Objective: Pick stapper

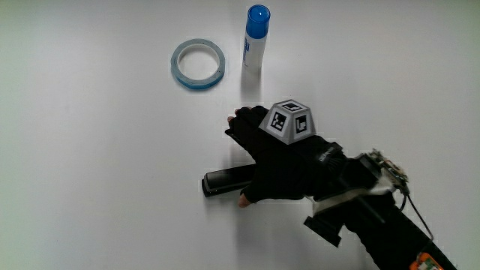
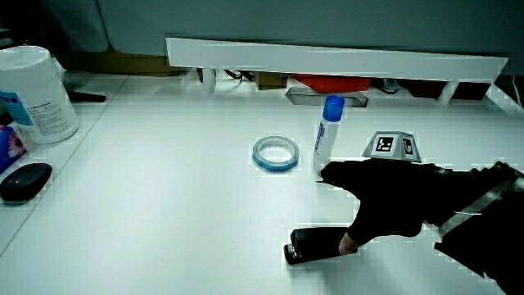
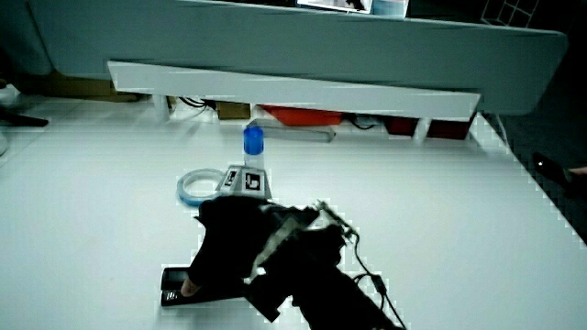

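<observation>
Black stapler (image 1: 225, 181) lies flat beneath my hand (image 1: 289, 161); I clamp thumb and fingers around it to lift.

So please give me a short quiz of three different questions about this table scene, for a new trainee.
1. True or false: the hand is over the black stapler.
2. Which thing lies nearest to the tape ring? A. the glue stick B. the stapler C. the black mouse
3. Fill in: in both side views the glue stick stands ____ on the table.

Key
1. True; the thumb touches the stapler, which lies on the table.
2. A
3. upright
</observation>
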